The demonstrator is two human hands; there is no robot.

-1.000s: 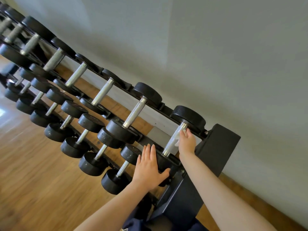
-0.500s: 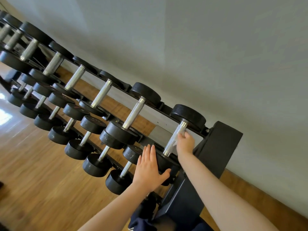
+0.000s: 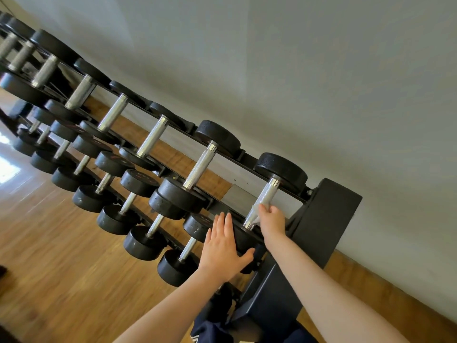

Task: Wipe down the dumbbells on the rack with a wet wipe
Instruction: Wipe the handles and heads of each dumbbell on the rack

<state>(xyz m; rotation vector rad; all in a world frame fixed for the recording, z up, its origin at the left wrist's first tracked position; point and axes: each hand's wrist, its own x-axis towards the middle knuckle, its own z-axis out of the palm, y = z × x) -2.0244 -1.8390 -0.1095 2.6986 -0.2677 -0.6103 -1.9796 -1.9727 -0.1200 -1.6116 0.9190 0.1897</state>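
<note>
Two rows of black dumbbells sit on the rack (image 3: 329,214) in front of me, against a pale wall (image 3: 321,70) over a wooden floor (image 3: 49,268). My right hand (image 3: 272,222) has its grip curled round the wet wipe (image 3: 256,215), pinching it against the lower part of the knurled steel handle of the end dumbbell (image 3: 282,169) on the upper row, just above its near head. My left hand (image 3: 222,248) lies flat with fingers straight and together on that near head, thumb spread under its edge, holding nothing. The neighbouring dumbbell (image 3: 200,164) rests just to the left. Faint marks show on some lower-row heads, too blurred to read. Dark blue cloth (image 3: 212,328) shows at the bottom edge.
</note>
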